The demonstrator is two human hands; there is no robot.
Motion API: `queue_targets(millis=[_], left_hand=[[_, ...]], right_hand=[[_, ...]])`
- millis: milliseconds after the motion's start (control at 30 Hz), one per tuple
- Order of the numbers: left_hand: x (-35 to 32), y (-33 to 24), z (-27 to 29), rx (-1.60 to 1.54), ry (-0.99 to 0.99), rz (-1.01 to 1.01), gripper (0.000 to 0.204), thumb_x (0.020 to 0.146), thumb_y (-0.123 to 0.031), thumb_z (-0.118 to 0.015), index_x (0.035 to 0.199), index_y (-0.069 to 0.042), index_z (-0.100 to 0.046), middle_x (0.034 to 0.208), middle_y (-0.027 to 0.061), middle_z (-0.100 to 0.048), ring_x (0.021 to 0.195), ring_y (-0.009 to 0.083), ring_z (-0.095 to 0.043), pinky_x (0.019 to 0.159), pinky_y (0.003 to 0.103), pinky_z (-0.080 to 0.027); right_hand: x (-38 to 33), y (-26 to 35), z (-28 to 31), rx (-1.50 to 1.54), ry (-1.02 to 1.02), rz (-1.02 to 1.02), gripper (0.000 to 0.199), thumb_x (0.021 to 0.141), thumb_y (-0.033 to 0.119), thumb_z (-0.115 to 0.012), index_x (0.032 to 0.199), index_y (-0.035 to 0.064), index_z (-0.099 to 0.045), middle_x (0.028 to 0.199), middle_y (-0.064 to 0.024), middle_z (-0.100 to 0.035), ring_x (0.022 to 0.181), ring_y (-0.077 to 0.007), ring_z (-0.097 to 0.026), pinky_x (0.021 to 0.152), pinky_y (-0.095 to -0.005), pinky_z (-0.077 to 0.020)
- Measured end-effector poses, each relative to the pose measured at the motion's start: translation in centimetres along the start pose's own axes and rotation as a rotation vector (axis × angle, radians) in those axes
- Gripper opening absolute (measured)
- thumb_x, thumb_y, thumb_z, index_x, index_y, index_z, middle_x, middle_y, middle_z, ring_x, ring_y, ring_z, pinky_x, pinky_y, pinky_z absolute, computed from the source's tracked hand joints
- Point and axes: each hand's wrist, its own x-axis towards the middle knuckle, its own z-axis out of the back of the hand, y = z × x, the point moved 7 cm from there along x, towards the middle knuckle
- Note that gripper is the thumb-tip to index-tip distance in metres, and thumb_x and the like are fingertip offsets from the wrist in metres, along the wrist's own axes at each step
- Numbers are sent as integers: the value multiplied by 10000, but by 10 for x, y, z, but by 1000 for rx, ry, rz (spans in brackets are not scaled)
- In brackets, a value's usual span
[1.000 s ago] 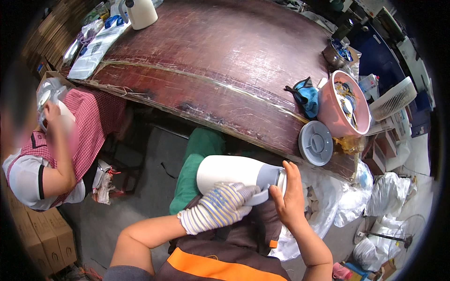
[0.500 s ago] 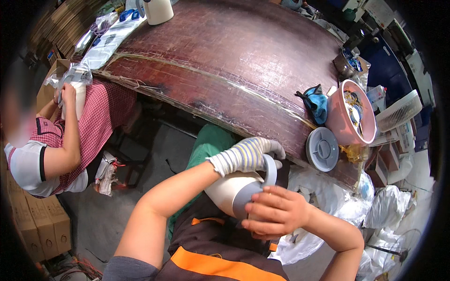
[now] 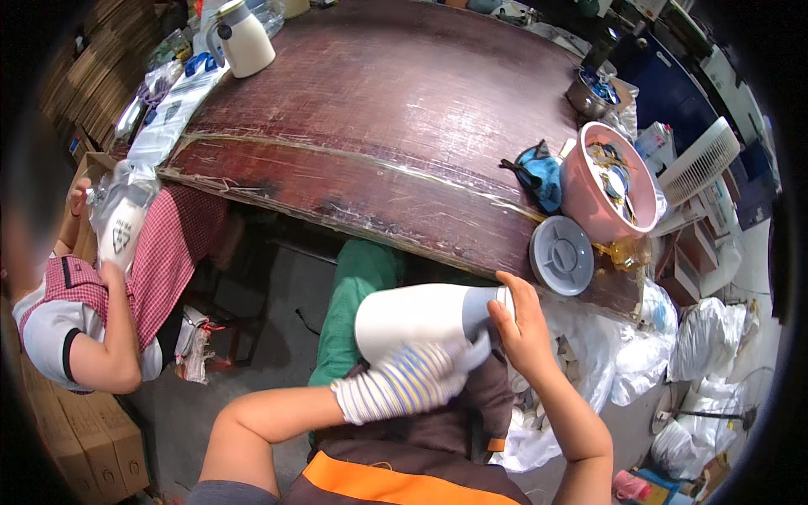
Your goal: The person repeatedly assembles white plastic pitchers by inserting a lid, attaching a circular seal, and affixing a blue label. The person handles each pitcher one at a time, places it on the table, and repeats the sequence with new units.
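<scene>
A white thermos jug (image 3: 411,317) with a grey collar lies on its side above my lap, its top end toward the right. My left hand (image 3: 404,383), in a striped knit glove, is closed on the jug's grey handle (image 3: 473,352); motion smears its fingers. At the top end, my bare right hand (image 3: 523,328) curves its fingers and thumb over the rim. What sits under that palm is hidden.
The worn red-brown table (image 3: 353,109) ahead bears another thermos jug (image 3: 242,42), a grey round lid (image 3: 561,256), a pink basin (image 3: 581,181) of small parts and a blue cloth item (image 3: 539,175). At left, a person (image 3: 101,311) handles a bagged white jug (image 3: 122,223). White plastic bags (image 3: 635,353) lie at right.
The jug has turned from tilted upright to lying sideways, its handle swinging toward me. My left hand moved nearer with the handle; my right hand shifted to the top end.
</scene>
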Motion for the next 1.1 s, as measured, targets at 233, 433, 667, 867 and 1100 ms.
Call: queue_targets(millis=[233,433,667,867,1100], left_hand=[[40,92,53,-687,-124,-7,323,760,-77,-771,1064,-36,-671,957,22,-692,909,89,-617,802,273,-513],[38,89,53,-248,-114,29,312,696,-75,-736,1005,-77,-692,947,96,-710,884,196,-681,794,314,-529],[-3,17,21,-827,415,249,369,788,-169,-755,1128,-56,-669,965,13,-677,934,103,-608,857,276,-491],[-7,8,30,-1141,152,479,280,826,-190,-725,1056,-46,-657,741,21,-623,557,70,-527,515,200,-412],[18,25,6,-1259,-80,417,232,864,-122,-683,1063,-26,-612,642,28,-554,522,119,-513,509,272,-451]], right_hand=[[-47,84,-3,-251,249,754,686,801,621,-626,1353,223,-537,1445,-273,-344,1307,-500,-354,1059,-539,-322],[-34,85,-11,-284,214,917,492,885,538,-540,1309,289,-559,1385,-127,-463,1279,-321,-434,975,-454,-362],[-10,47,6,-59,128,561,484,891,412,-597,1316,183,-551,1337,-181,-482,1241,-361,-459,1008,-463,-361],[51,39,106,-11,-86,448,321,883,165,-630,1187,64,-627,1158,-129,-640,1097,-280,-596,942,-385,-458],[167,-72,201,-661,-316,-3,224,829,186,-642,1024,98,-707,1064,-136,-680,1011,-309,-635,894,-419,-484]])
